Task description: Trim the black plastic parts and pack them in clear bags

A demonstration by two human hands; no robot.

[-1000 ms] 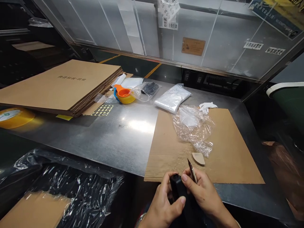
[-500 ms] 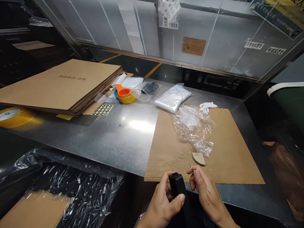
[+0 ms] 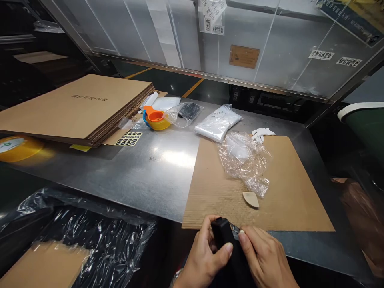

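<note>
My left hand [image 3: 205, 256] is wrapped round a black plastic part [image 3: 223, 240] at the near edge of the metal table [image 3: 144, 176]. My right hand [image 3: 265, 260] is closed on a thin metal blade [image 3: 235, 229], whose tip lies against the black part's top right edge. Both hands sit just below the near edge of a flat cardboard sheet [image 3: 288, 192]. A small beige wedge-shaped piece [image 3: 251, 199] lies on the cardboard just beyond my fingers.
Crumpled clear plastic bag [image 3: 244, 160] on the cardboard. Behind it a white filled bag [image 3: 217, 124], white gloves [image 3: 262, 134], a bag of black parts [image 3: 186, 113] and stacked orange and yellow cups [image 3: 156, 119]. Cardboard stack [image 3: 78, 108] at left, yellow tape roll [image 3: 18, 147], sticker sheet [image 3: 129, 138].
My right hand dropped the blade from pointing upward down onto the black part's top edge. The left hand kept its hold on the part.
</note>
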